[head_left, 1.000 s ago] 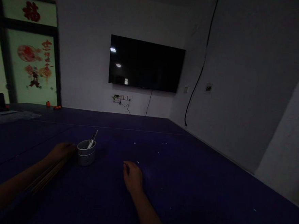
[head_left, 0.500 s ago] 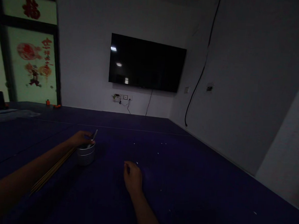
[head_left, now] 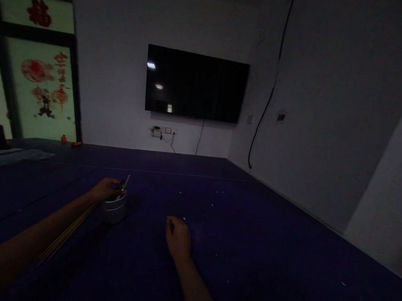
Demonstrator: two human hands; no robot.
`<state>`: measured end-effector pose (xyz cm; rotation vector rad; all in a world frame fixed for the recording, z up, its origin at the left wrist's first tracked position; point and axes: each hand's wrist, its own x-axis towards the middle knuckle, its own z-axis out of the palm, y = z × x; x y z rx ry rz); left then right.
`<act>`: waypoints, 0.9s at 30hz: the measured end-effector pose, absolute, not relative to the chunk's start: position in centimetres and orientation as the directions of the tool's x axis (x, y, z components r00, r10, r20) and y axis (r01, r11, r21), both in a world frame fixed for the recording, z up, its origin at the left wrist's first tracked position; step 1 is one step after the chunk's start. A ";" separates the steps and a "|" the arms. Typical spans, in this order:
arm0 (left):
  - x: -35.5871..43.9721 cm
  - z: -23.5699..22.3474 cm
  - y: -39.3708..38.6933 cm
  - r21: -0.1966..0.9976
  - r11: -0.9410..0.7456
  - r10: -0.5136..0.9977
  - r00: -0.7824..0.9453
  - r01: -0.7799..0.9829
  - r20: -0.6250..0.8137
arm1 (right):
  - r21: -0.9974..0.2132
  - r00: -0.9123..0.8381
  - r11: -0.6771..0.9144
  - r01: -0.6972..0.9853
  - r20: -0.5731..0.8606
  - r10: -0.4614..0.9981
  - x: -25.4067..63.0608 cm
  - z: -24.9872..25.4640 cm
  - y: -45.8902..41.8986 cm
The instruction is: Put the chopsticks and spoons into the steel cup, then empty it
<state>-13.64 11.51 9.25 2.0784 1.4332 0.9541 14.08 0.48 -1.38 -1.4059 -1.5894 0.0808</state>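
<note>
My left hand (head_left: 106, 189) is over the rim of a grey metal-looking cup (head_left: 114, 212), its fingers closed together at the opening. A thin pale stick (head_left: 127, 181) leans up out of the cup beside my fingertips. Something small and dark shows at those fingertips, but it is too dim to make out. A bundle of thin wooden sticks (head_left: 66, 237) lies on the table to the near left of the cup, partly beneath my left forearm. My right hand (head_left: 178, 238) rests on the table to the right of the cup, fingers curled in, with nothing visible in them.
Small white scraps (head_left: 184, 218) are scattered over the dark blue table (head_left: 266, 247). At the far left lie clear plastic sheeting (head_left: 18, 156) and small orange items (head_left: 64, 138). Walls with a television (head_left: 197, 83) and a hanging black cable (head_left: 263, 118) bound the table.
The view has shifted very slightly. My left hand stays at the cup's mouth, and my right hand has not visibly moved.
</note>
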 end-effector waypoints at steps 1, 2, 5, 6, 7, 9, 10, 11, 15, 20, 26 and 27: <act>-13.6 9.2 11.5 0.676 -0.394 0.918 0.233 0.623 0.320 | -0.605 0.145 0.328 0.726 0.600 0.787 14.1 -1.4 0.5; -13.5 9.1 11.5 0.658 -0.428 0.902 0.246 0.620 0.356 | -0.603 0.144 0.328 0.727 0.602 0.786 14.1 -1.4 0.5; -13.5 9.0 11.6 0.574 -0.509 0.852 0.281 0.642 0.442 | -0.601 0.135 0.342 0.722 0.607 0.783 14.1 -1.3 0.5; -13.6 9.0 11.7 0.545 -0.520 0.842 0.286 0.657 0.458 | -0.602 0.134 0.345 0.720 0.609 0.782 14.1 -1.3 0.5; -13.7 8.9 11.7 0.521 -0.526 0.833 0.287 0.672 0.473 | -0.602 0.135 0.344 0.720 0.609 0.782 14.1 -1.3 0.5; -13.8 8.7 11.8 0.488 -0.535 0.820 0.286 0.690 0.495 | -0.602 0.140 0.336 0.724 0.606 0.783 14.0 -1.2 0.5; -13.9 8.6 11.8 0.481 -0.542 0.815 0.291 0.689 0.501 | -0.602 0.144 0.331 0.726 0.604 0.784 14.0 -1.2 0.5; -13.9 8.5 11.8 0.479 -0.550 0.810 0.297 0.684 0.506 | -0.603 0.146 0.327 0.727 0.602 0.785 14.0 -1.2 0.5; -14.1 8.0 11.6 0.507 -0.532 0.823 0.273 0.678 0.498 | -0.603 0.144 0.324 0.729 0.598 0.789 14.0 -1.0 0.4; -14.3 7.6 11.5 0.572 -0.495 0.848 0.218 0.654 0.484 | -0.600 0.150 0.308 0.738 0.592 0.792 13.9 -1.0 0.4; -14.2 7.5 11.3 0.665 -0.452 0.886 0.210 0.594 0.414 | -0.603 0.141 0.297 0.741 0.572 0.808 14.0 -0.8 0.3; -14.1 7.5 11.2 0.676 -0.442 0.892 0.208 0.590 0.402 | -0.603 0.140 0.297 0.741 0.571 0.809 14.0 -0.8 0.3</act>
